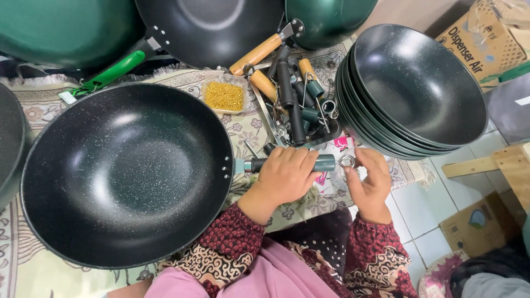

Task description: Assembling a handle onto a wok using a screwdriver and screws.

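The left hand is clenched around the dark green handle of the big black wok, which lies on a patterned cloth. The right hand pinches the metal ring at the handle's end. A firm, level left grip likely helps. Beyond lie 1 tray of loose handles and stacked woks.

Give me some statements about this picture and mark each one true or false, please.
1. The left hand grips the handle of the big black wok. True.
2. The right hand rests inside a bowl. False: its fingers touch the metal ring at the handle's end.
3. A small tray holds yellow bits. True.
4. The stacked woks are red. False: they are dark.
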